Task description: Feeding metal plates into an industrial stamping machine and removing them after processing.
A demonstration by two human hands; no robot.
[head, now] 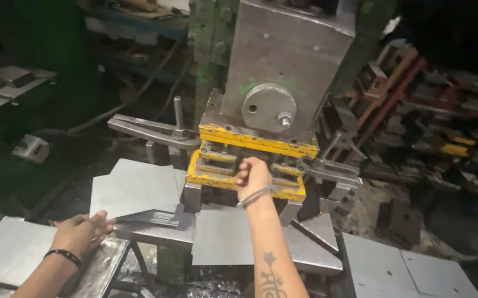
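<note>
My left hand (82, 232) rests flat on the near edge of a stack of grey metal sheets (135, 190) lying on the left of the press table. My right hand (252, 175) reaches forward into the yellow die (217, 181) of the press, fingers curled at its opening; what they hold is hidden. A silver bangle sits on that wrist, a black band on the left one. A grey metal sheet (222, 237) lies under my right forearm, in front of the die.
The grey press ram (286, 60) hangs directly above the die. A clamp arm with a bolt (161, 129) juts out left of it. More grey sheets (7, 251) lie at lower left and others (404, 270) at lower right. Metal racks and scrap (426, 116) crowd the right side.
</note>
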